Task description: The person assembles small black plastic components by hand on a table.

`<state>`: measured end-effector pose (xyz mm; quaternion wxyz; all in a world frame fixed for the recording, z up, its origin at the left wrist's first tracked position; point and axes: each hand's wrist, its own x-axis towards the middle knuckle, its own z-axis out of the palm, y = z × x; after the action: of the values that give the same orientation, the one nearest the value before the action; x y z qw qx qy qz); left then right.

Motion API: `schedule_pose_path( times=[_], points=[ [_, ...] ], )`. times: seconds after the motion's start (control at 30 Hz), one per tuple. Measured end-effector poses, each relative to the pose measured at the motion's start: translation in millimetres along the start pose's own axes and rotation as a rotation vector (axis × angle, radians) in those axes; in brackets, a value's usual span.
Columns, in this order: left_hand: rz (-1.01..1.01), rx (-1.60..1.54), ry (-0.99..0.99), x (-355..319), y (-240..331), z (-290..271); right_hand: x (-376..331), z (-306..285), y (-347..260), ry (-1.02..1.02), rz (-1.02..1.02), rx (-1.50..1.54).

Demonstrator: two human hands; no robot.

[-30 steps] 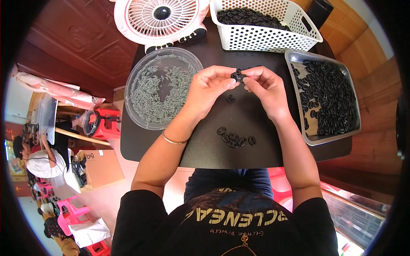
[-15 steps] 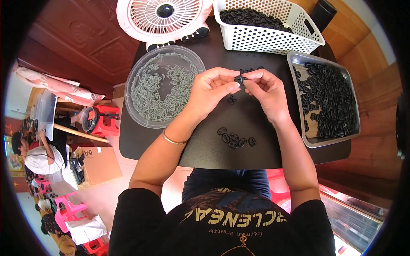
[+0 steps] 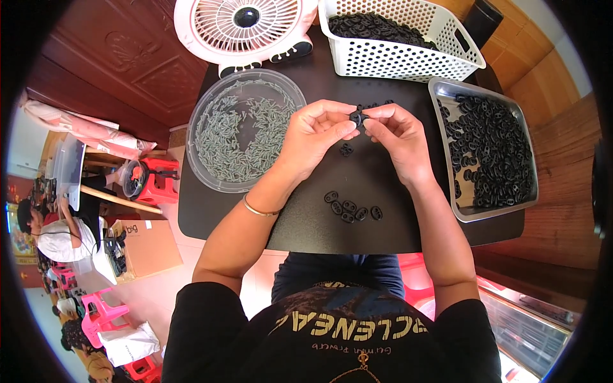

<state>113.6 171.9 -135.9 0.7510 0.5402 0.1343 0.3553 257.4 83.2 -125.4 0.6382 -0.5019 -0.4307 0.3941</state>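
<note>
Between my fingertips, above the dark table, is a small black plastic piece (image 3: 358, 118). My left hand (image 3: 319, 132) pinches it from one side with thumb and fingers. From the other side my right hand (image 3: 400, 135) grips it the same way. Fingers hide part of the piece, so its exact kind does not show. Just below it on the table sits another small black piece (image 3: 346, 149). Nearer to me lie several oval black pieces with two holes (image 3: 349, 206). More black pieces (image 3: 377, 104) rest behind my hands, partly covered by them.
A round clear tub (image 3: 198, 167) of small grey-green pins stands at the left. A metal tray (image 3: 497, 214) of black pieces is on the right. Behind are a white perforated basket (image 3: 408, 62) of black parts and a pink fan (image 3: 246, 45). A person (image 3: 64, 239) sits far left.
Both hands stay almost in place on the black piece. The piece has turned slightly between my fingertips. Nothing on the table has visibly been moved.
</note>
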Motion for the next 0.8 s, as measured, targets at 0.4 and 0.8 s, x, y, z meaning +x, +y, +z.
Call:
schedule_pose_path(
  times=[0.4,0.8],
  points=[
    [-0.022,0.03,0.003,-0.5,-1.4,-1.7,-0.8,-2.7,-1.8,-0.028,0.01,0.026],
    [-0.026,-0.012,-0.028,-1.6,-0.8,-1.7,-3.4,0.5,-0.9,-0.005,-0.002,0.023]
  ],
)
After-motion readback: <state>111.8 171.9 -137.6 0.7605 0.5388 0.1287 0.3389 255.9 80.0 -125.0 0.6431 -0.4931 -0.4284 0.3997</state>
